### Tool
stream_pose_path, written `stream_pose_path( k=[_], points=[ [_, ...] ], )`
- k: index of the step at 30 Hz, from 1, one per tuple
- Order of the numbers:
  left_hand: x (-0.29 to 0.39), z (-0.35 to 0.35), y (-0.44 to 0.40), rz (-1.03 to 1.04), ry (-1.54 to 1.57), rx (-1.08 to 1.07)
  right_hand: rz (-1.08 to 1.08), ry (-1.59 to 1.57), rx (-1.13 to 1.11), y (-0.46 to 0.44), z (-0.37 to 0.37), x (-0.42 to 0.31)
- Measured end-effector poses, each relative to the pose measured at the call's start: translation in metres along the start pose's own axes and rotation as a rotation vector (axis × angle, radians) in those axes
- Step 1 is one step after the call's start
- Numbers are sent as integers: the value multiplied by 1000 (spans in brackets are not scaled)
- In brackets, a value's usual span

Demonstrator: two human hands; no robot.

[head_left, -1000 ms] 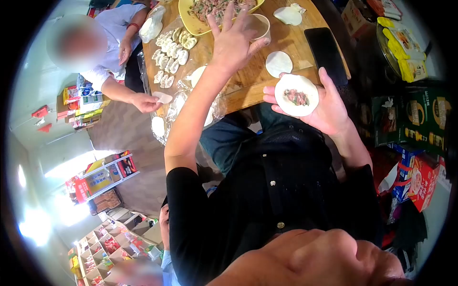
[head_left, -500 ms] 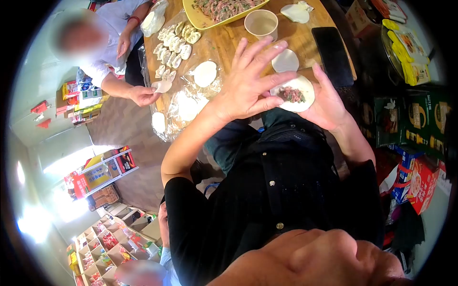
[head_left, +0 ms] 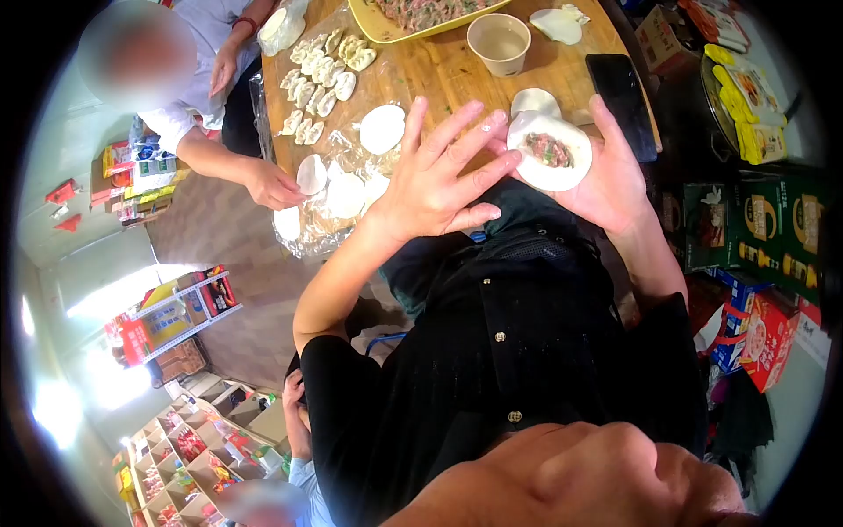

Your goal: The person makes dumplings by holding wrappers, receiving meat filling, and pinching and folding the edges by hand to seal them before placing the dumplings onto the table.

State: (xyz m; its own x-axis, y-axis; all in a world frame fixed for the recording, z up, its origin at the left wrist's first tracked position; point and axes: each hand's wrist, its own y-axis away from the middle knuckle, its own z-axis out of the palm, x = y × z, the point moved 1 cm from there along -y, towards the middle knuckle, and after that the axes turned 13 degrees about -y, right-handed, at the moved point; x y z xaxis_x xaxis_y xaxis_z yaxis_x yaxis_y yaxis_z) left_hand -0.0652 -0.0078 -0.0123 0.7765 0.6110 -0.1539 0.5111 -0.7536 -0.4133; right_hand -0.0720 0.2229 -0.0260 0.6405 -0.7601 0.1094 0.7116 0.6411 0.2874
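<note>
Near the edge of the wooden table (head_left: 421, 72), the right hand (head_left: 608, 189) is open with palm up, and it carries a round dumpling wrapper (head_left: 555, 176) with meat filling (head_left: 546, 150) on it. The left hand (head_left: 430, 183) is also open, its fingers spread beside this wrapper; whether they touch it, I cannot tell. Beyond stand a paper cup (head_left: 499, 46) and a yellow dish (head_left: 373, 24) of filling. One black phone (head_left: 620, 104) lies to the right.

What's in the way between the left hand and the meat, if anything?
Nothing I can see. The left hand is open right by the dough circle, and the meat lies uncovered on top.
</note>
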Motion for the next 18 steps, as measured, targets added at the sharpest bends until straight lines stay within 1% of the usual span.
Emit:
stream_pose_path(
  k=[1, 3, 4, 6, 7, 9, 13, 15, 16, 18],
  points=[
    [1, -1, 2, -3, 1, 0, 2, 1, 2, -1, -1, 0],
    [6, -2, 4, -5, 27, 22, 68, -90, -168, -5, -5, -1],
    [9, -2, 4, -9, 34, 14, 68, -88, -168, -8, -9, -1],
    [16, -1, 2, -7, 40, 4, 56, -181, -184, -12, -14, 0],
    [20, 1, 1, -3, 46, -7, 55, -181, -182, -13, -12, 1],
    [27, 5, 0, -9, 40, -9, -20, -10, -57, -16, -5, 6],
    [36, 16, -1, -37, 40, 6, -39, -5, -71, -19, -6, 16],
    [42, 17, -2, -88, 31, 82, -51, -23, -35, -20, -12, 19],
    [45, 17, -4, -88, 32, 81, -51, -23, -34, -21, -16, 20],
    [50, 16, -10, -203, -27, 80, -7, 0, -40, -22, -23, 22]
  ],
)
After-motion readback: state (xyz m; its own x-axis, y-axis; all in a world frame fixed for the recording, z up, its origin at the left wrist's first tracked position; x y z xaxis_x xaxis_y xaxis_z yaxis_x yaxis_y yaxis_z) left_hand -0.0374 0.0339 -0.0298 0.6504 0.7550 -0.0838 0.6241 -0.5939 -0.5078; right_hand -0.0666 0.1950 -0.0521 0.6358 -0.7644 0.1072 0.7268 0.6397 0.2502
